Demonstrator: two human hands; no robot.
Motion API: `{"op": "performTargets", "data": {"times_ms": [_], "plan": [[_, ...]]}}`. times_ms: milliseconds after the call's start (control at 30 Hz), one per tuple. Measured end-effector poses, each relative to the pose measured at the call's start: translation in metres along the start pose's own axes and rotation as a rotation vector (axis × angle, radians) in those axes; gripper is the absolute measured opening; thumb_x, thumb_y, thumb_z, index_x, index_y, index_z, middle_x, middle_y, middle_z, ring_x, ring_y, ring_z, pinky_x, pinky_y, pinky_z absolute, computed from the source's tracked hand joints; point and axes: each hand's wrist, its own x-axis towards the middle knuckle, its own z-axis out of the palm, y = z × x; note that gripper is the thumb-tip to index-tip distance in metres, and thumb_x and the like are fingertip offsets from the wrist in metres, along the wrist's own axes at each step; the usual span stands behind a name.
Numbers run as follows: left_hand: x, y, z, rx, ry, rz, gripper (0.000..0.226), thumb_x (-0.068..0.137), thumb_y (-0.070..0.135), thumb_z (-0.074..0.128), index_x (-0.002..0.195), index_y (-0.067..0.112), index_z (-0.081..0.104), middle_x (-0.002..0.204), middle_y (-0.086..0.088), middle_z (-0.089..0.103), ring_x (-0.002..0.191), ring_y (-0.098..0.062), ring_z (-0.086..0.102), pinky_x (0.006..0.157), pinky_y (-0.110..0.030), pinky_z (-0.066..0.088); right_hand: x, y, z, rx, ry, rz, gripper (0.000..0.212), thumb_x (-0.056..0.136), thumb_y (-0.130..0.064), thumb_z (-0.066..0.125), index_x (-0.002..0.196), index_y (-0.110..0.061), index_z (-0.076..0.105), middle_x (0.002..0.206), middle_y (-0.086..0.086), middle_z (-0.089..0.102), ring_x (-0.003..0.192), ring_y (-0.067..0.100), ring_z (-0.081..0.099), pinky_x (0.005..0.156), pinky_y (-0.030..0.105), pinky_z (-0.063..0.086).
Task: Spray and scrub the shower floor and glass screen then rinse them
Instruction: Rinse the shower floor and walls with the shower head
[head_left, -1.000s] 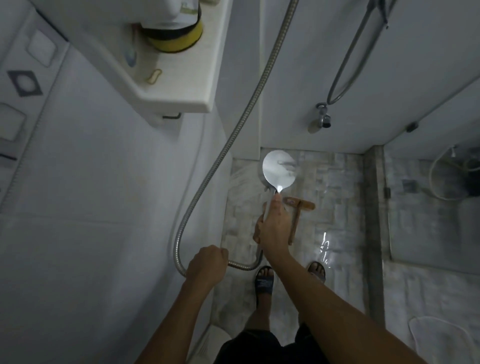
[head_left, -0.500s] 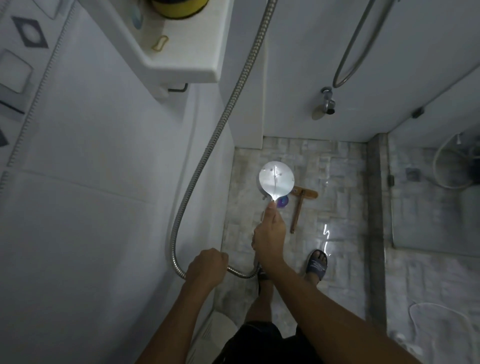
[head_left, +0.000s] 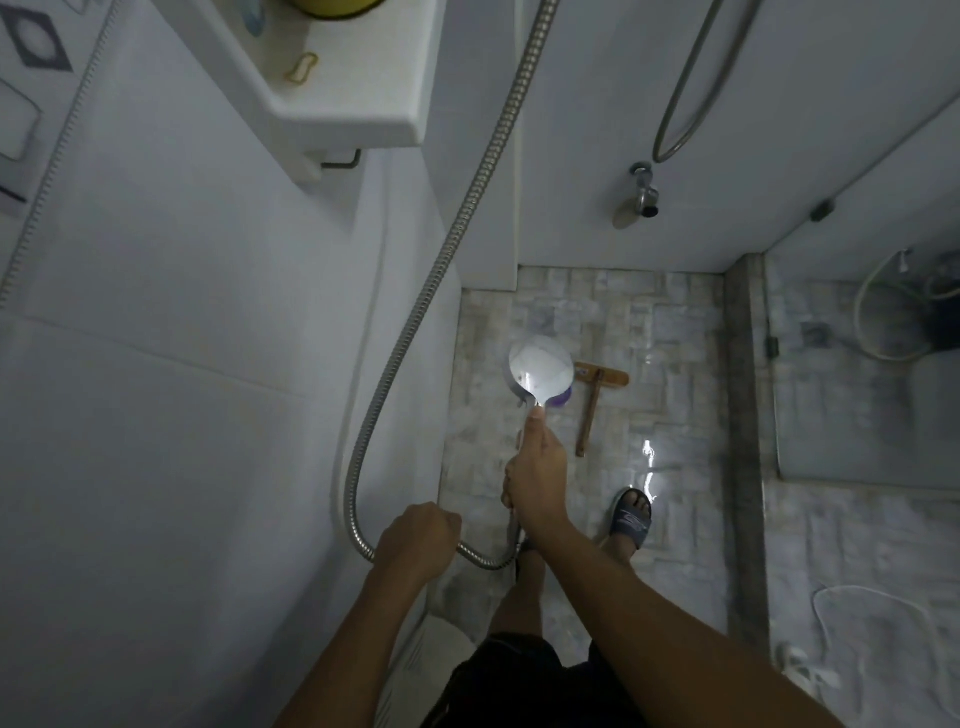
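The pale mosaic shower floor (head_left: 623, 312) bears a wooden brush (head_left: 591, 410) lying flat and a sandalled foot (head_left: 631, 519).

Shower head (head_left: 541, 370): moved nearer in the right hand (head_left: 536, 475), now level with the wooden brush (head_left: 592, 402) head, just left of it. Purple object (head_left: 562, 400): newly visible under its rim. Sandals (head_left: 631, 519): 1 visible, formerly 2.
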Motion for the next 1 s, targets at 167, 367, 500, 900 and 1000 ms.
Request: {"op": "performTargets", "data": {"times_ms": [167, 367, 500, 900, 1000], "plan": [[0.002, 0.019, -0.009, -0.044, 0.065, 0.042, 0.046, 0.104, 0.032, 0.034, 0.062, 0.018, 0.043, 0.068, 0.006, 0.045, 0.075, -0.017, 0.054, 0.066, -0.025, 0.040, 0.008, -0.011, -0.014, 0.078, 0.124, -0.057, 0.055, 0.097, -0.064, 0.041, 0.067, -0.019, 0.040, 0.060, 0.009, 0.035, 0.050, 0.019, 0.035, 0.045, 0.028, 0.034], [0.015, 0.039, -0.033, -0.053, 0.159, 0.102, 0.048, 0.104, 0.028, 0.036, 0.058, 0.015, 0.042, 0.064, 0.002, 0.047, 0.061, -0.016, 0.049, 0.057, -0.025, 0.037, 0.015, -0.051, -0.010, 0.121, 0.082, -0.239, 0.049, 0.104, -0.050, 0.037, 0.075, -0.011, 0.048, 0.057, 0.010, 0.037, 0.046, 0.020, 0.036, 0.043, 0.031, 0.035], [0.023, 0.047, -0.044, -0.081, 0.182, 0.093, 0.050, 0.104, 0.030, 0.035, 0.057, 0.014, 0.043, 0.062, 0.002, 0.047, 0.052, -0.011, 0.043, 0.046, -0.023, 0.028, 0.014, -0.071, -0.002, 0.053, 0.073, -0.339, 0.047, 0.105, -0.049, 0.036, 0.068, -0.021, 0.044, 0.059, 0.009, 0.036, 0.052, 0.025, 0.037, 0.043, 0.043, 0.038], [0.017, 0.063, -0.051, -0.103, 0.170, 0.114, 0.049, 0.104, 0.031, 0.036, 0.058, 0.014, 0.046, 0.065, 0.001, 0.051, 0.055, -0.011, 0.047, 0.047, -0.022, 0.031, 0.012, -0.085, -0.013, 0.062, 0.151, -0.395, 0.067, 0.093, -0.070, 0.036, 0.074, -0.007, 0.043, 0.060, 0.011, 0.034, 0.052, 0.022, 0.035, 0.045, 0.040, 0.037], [0.017, 0.066, -0.053, -0.091, 0.187, 0.127, 0.050, 0.104, 0.030, 0.036, 0.058, 0.014, 0.045, 0.063, 0.002, 0.049, 0.053, -0.009, 0.044, 0.046, -0.022, 0.029, 0.009, -0.092, -0.015, 0.077, 0.129, -0.389, 0.053, 0.099, -0.061, 0.038, 0.070, -0.017, 0.045, 0.055, 0.006, 0.035, 0.047, 0.020, 0.035, 0.044, 0.036, 0.037]]}}
